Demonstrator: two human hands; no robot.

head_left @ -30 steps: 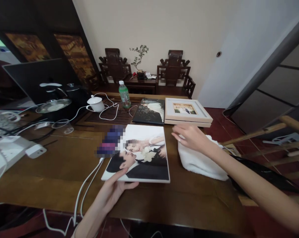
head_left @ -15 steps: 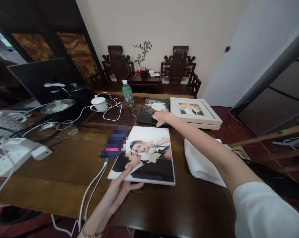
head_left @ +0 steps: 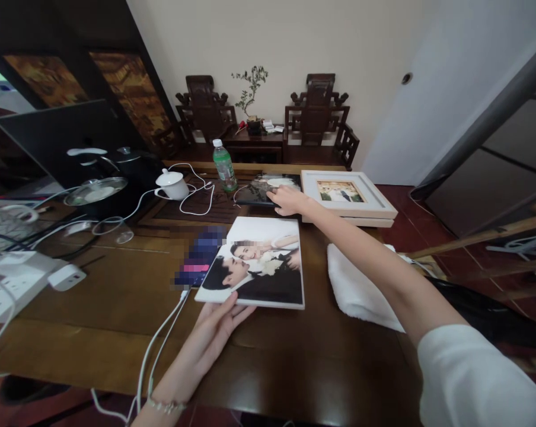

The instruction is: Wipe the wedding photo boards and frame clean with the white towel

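My left hand (head_left: pixel 221 323) grips the near edge of a white-bordered photo panel (head_left: pixel 268 290), thumb on top and fingers beneath. The panel shows a couple in wedding clothes and is held tilted over the table. My right hand (head_left: pixel 289 200) reaches across to a dark photo panel (head_left: pixel 254 191) at the back, its fingers closed at the panel's near right part, which they partly hide. Just right of that hand lies a light wooden picture frame (head_left: pixel 377 204) with a small photo in a white mount, stacked on another frame.
A white towel (head_left: pixel 361 290) lies under my right forearm. Left of the panel are a blurred-out phone (head_left: pixel 201 255) with white cables, a power strip (head_left: pixel 16 284), a lidded cup (head_left: pixel 172 185) and a green-labelled bottle (head_left: pixel 224 166). Chairs (head_left: pixel 319 118) stand by the wall.
The dark panel's near edge has risen or shifted back, with my right hand at it. My left hand has raised the near edge of the white-bordered panel slightly. The view has shifted a little.
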